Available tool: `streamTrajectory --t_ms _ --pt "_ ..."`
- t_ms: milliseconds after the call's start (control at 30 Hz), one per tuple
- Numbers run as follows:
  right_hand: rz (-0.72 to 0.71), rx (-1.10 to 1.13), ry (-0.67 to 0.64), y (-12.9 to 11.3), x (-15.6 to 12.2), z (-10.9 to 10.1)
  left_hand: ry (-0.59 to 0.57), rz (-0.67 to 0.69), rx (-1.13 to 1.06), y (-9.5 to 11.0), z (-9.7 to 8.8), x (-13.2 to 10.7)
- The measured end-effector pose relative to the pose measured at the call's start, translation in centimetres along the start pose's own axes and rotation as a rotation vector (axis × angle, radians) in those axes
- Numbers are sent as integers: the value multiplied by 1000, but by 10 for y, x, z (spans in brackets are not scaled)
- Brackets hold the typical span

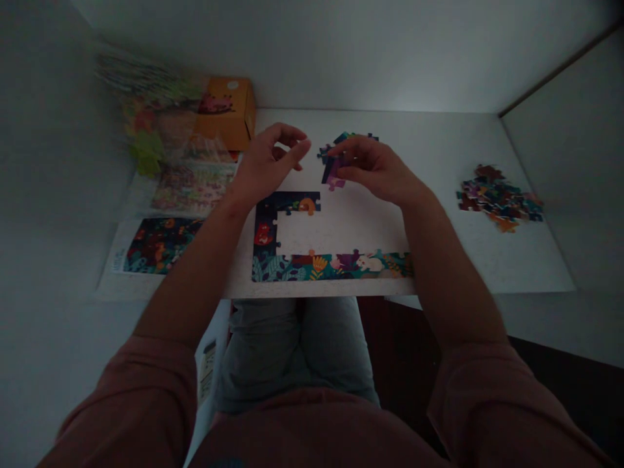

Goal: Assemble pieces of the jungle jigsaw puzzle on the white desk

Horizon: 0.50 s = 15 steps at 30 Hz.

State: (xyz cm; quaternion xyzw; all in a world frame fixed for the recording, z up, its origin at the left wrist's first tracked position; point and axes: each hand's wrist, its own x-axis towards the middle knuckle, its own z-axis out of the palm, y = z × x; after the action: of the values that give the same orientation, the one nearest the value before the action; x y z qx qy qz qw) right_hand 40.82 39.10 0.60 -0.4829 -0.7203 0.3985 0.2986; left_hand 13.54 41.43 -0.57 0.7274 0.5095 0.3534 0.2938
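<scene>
Purple puzzle piece (332,171) overlapped by right hand (375,168), toward surface's (429,149) far edge.
Left hand (269,159) is held farther from it; neither grip's closure can be told.

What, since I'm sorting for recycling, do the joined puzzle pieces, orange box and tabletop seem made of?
Joined puzzle pieces: probably printed cardboard, smooth-faced; they're flat, with cut knobs and notches.
Orange box: likely thin card, printed; it has flat sides, straight edges and artwork.
Tabletop: perhaps painted or laminated board; it looks white and mostly smooth, but dim light leaves that open.
</scene>
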Motion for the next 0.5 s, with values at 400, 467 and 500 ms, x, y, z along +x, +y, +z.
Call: streamTrajectory --t_ms 400,467,500 --pt "54 36 97 21 1 -27 -72 163 309 -23 -23 2" --pt "31 96 107 27 3 -29 -93 147 314 -20 -23 1" --pt "20 126 105 30 3 -29 -107 132 311 -19 -24 1"
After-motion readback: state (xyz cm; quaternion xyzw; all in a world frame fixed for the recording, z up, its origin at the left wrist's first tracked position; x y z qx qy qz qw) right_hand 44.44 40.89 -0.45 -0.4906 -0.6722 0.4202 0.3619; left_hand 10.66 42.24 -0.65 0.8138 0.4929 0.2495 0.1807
